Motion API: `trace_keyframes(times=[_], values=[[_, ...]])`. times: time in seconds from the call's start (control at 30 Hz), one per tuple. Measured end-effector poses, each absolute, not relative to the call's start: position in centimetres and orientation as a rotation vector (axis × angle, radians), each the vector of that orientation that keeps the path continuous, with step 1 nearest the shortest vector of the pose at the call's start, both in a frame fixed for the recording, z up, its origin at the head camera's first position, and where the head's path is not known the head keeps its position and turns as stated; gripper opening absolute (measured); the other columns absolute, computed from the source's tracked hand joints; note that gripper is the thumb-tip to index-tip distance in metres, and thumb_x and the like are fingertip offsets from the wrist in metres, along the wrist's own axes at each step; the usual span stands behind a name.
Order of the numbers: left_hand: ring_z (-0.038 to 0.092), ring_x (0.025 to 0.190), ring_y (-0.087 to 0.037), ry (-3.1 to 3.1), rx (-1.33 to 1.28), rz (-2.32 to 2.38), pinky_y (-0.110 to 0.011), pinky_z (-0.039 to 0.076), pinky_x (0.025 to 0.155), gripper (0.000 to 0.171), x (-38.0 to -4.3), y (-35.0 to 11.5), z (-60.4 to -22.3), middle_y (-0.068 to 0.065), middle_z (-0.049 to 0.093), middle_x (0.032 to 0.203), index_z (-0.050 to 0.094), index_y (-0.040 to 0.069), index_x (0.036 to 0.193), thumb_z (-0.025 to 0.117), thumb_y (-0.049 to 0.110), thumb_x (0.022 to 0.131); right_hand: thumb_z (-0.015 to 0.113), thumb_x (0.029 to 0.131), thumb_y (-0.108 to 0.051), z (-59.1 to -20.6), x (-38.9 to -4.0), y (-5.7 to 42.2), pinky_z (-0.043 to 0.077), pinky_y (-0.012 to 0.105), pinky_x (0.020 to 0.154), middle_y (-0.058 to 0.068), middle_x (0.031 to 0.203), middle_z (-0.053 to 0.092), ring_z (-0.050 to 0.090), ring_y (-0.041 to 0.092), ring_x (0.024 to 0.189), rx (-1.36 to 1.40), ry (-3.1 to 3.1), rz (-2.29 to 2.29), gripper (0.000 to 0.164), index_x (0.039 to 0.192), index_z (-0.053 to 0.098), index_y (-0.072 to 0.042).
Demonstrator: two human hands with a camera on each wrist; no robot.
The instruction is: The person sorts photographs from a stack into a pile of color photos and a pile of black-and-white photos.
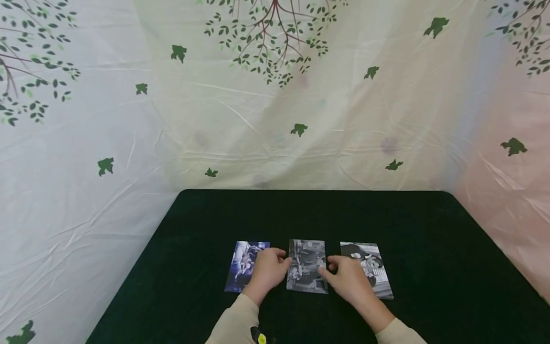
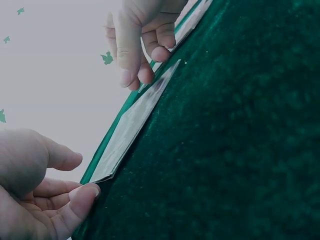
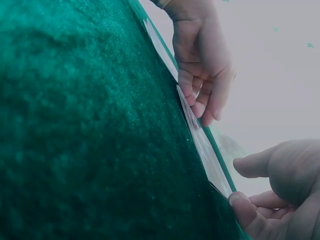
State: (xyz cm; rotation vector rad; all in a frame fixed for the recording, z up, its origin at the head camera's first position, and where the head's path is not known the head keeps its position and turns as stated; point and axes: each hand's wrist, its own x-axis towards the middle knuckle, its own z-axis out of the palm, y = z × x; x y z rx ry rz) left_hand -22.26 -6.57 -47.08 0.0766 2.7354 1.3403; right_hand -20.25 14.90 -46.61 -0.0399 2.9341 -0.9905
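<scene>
Three printed picture cards lie in a row on the dark green tabletop. Between my hands is the middle card (image 1: 306, 267), with a grey scene on it. At its left edge are the fingertips of my left hand (image 1: 268, 270), which partly covers the blue-purple card (image 1: 236, 267). My right hand (image 1: 350, 279) reaches the middle card's right edge, its thumb overlapping the border and its wrist over the black-and-white card (image 1: 380, 272). Both wrist views show thumb and fingers apart, one fingertip right at the edge of the card (image 2: 132, 127), which appears layered at its corner.
The green velvety tabletop (image 1: 318, 215) has rounded far corners. Behind it hangs a pale cloth backdrop (image 1: 258, 119) with printed leafy branches and green bird shapes. A small black and yellow object (image 1: 261, 338) sits by the left sleeve (image 1: 236, 320).
</scene>
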Motion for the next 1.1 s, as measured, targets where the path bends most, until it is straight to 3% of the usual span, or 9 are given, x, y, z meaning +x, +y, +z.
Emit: trace_keyframes(times=[0.27, 0.53, 1.1], values=[[0.056, 0.064, -0.012, 2.740, 0.070, 1.303, -0.031, 0.049, 0.061, 0.031, -22.04, -6.51, -46.95, -0.001, 0.062, 0.077, 0.067, -0.001, 0.112, 0.066, 0.021, 0.091, 0.075, 0.083, -0.032, -46.68, -20.34, 14.73, 0.044, 0.029, 0.059, 0.003, 0.094, 0.067, 0.055, 0.011, 0.068, -0.021, 2.893, -0.994, 0.047, 0.117, 0.066, -0.002], [0.058, 0.067, -0.011, 2.767, 0.115, 1.275, -0.030, 0.049, 0.061, 0.022, -22.12, -6.44, -47.11, -0.003, 0.068, 0.085, 0.072, 0.003, 0.104, 0.065, 0.021, 0.092, 0.073, 0.085, -0.031, -46.87, -20.39, 14.49, 0.041, 0.030, 0.055, -0.001, 0.083, 0.062, 0.050, 0.012, 0.060, -0.051, 2.868, -1.017, 0.043, 0.115, 0.068, -0.002], [0.056, 0.065, -0.010, 2.755, 0.145, 1.274, -0.028, 0.048, 0.059, 0.021, -22.13, -5.98, -46.88, 0.000, 0.066, 0.080, 0.072, 0.004, 0.103, 0.065, 0.021, 0.092, 0.073, 0.084, -0.030, -47.03, -20.22, 14.58, 0.044, 0.030, 0.059, -0.002, 0.085, 0.061, 0.053, 0.011, 0.068, -0.023, 2.867, -1.025, 0.040, 0.114, 0.067, -0.004]])
